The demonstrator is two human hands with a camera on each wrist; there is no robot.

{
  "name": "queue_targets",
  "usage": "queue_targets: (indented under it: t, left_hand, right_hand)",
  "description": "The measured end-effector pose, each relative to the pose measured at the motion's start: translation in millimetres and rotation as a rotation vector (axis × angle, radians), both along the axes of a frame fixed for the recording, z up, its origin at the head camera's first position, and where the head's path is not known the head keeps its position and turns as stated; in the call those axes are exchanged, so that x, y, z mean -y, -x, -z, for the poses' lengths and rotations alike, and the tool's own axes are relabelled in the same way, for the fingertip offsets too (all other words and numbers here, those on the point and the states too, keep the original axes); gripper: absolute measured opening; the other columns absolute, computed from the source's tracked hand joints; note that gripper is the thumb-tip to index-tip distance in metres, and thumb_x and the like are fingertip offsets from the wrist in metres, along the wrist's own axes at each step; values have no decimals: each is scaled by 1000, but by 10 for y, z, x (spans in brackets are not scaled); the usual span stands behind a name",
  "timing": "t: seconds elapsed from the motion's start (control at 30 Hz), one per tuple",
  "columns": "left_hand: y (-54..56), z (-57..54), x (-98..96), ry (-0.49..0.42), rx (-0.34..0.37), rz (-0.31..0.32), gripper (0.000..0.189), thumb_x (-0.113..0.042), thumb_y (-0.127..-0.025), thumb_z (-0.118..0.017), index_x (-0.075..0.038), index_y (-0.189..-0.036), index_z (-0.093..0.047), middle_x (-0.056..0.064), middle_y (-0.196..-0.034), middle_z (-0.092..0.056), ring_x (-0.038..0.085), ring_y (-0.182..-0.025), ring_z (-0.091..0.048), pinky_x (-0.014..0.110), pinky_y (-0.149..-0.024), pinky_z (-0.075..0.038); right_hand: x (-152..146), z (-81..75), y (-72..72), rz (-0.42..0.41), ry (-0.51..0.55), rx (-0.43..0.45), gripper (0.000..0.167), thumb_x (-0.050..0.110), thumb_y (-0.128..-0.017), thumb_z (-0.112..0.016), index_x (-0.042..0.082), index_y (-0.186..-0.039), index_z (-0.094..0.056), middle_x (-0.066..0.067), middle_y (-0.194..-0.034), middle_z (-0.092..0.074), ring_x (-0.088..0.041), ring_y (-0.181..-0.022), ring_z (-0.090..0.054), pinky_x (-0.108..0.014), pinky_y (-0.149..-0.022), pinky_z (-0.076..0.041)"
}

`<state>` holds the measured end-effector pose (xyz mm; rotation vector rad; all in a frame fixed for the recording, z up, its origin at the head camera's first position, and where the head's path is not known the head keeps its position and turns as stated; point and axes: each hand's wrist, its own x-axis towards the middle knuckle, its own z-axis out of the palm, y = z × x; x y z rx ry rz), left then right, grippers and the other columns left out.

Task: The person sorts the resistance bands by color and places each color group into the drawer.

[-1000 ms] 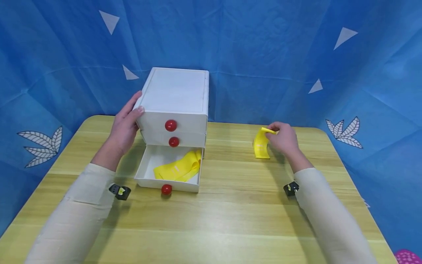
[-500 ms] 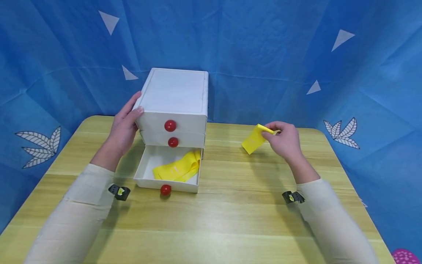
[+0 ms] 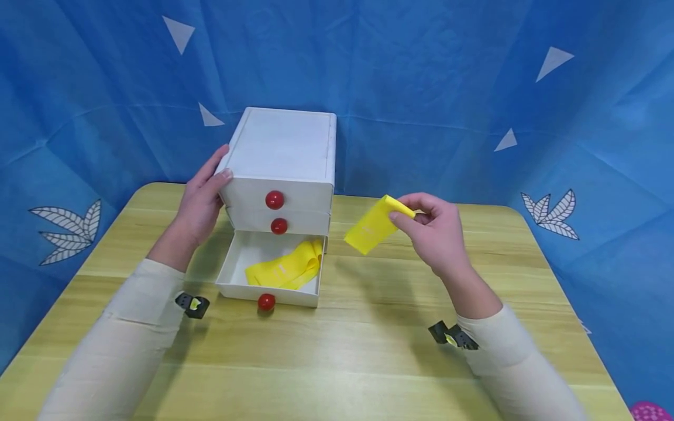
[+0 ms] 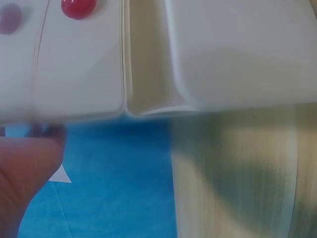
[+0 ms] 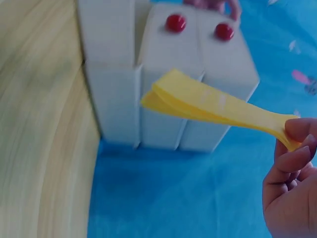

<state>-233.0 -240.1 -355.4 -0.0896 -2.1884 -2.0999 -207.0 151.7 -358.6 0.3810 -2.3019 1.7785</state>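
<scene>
My left hand grips the upper left side of a white three-tier drawer unit, thumb at the front corner. The bottom drawer is pulled out; the two above it are closed. Inside it lies a folded yellow resistance band with white print. To the right of the unit, my right hand pinches one end of another yellow resistance band between thumb and fingers. This band slants down to the left above the table, doubled like a flat loop in the right wrist view.
Each drawer front has a round red knob. The unit stands toward the back left of the light wooden table. A blue patterned cloth hangs right behind the table's far edge.
My right hand has lifted the yellow resistance band off the table and carried it left toward the drawer unit. The left hand, the unit and the band in the drawer stay put.
</scene>
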Motion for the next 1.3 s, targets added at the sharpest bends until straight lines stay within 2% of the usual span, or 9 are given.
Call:
queue_targets:
  t: [0.13, 0.3, 0.47, 0.7, 0.87, 0.97, 1.1, 1.3]
  left_hand:
    - [-1, -1, -7, 9, 0, -3, 58, -40, -103, -52, -39, -157, -30, -6, -163, -21, 27, -144, -26, 52, -115, -23]
    - [-6, -3, -9, 19, 4, -3, 58, -41, -103, -51, -40, -157, -30, -6, -163, -21, 27, -144, -26, 52, -115, -23]
    - [-6, 5, 3, 28, 16, -1, 58, -43, -103, -51, -42, -157, -30, -7, -163, -20, 27, -145, -25, 53, -115, -23]
    - [-2, 2, 15, 29, 13, -5, 57, -43, -103, -51, -42, -157, -30, -7, -163, -20, 27, -144, -26, 54, -115, -24]
    - [7, -3, 7, 28, 5, -3, 57, -42, -103, -52, -41, -156, -31, -6, -162, -22, 29, -143, -27, 54, -114, -25]
    - [13, -3, -3, 21, -5, 2, 57, -41, -103, -52, -40, -157, -31, -5, -162, -23, 30, -142, -29, 54, -114, -25]
    - [16, 2, -8, 18, -9, 7, 58, -41, -103, -52, -40, -157, -31, -4, -162, -24, 30, -141, -29, 55, -114, -25]
    - [12, 11, 8, 25, -9, -4, 58, -42, -103, -52, -39, -157, -31, -4, -162, -23, 29, -142, -28, 55, -114, -24]
  right_hand:
    - [172, -47, -123, -63, 77, -59, 17, 4, -88, -76, -1, -104, -74, -11, -100, -69, -20, -49, -38, -23, -43, -32]
    - [447, -54, -193, -127, 141, -100, 15, 0, -86, -74, 0, -102, -74, -10, -96, -69, -19, -48, -38, -23, -42, -31]
    - [769, 12, -237, -184, 162, -56, 15, 2, -87, -74, 1, -102, -74, -9, -94, -68, -19, -49, -39, -23, -42, -31]
    - [1257, 136, -300, -252, 161, -14, 14, 5, -87, -75, 3, -101, -74, -6, -92, -68, -21, -50, -43, -22, -45, -39]
    - [1555, 222, -359, -293, 186, -29, 16, 5, -87, -75, 4, -102, -75, -4, -92, -67, -20, -48, -40, -23, -43, -34]
    - [1687, 278, -393, -313, 199, -1, 16, 5, -87, -75, 4, -103, -74, -4, -92, -67, -19, -47, -40, -23, -42, -33]
    - [1783, 379, -415, -295, 186, 100, 15, 9, -87, -76, 8, -102, -75, -1, -93, -66, -20, -51, -44, -23, -46, -37]
    - [1795, 526, -364, -193, 61, 194, 12, 13, -87, -78, 16, -97, -76, 6, -92, -65, -19, -81, -57, -26, -61, -47]
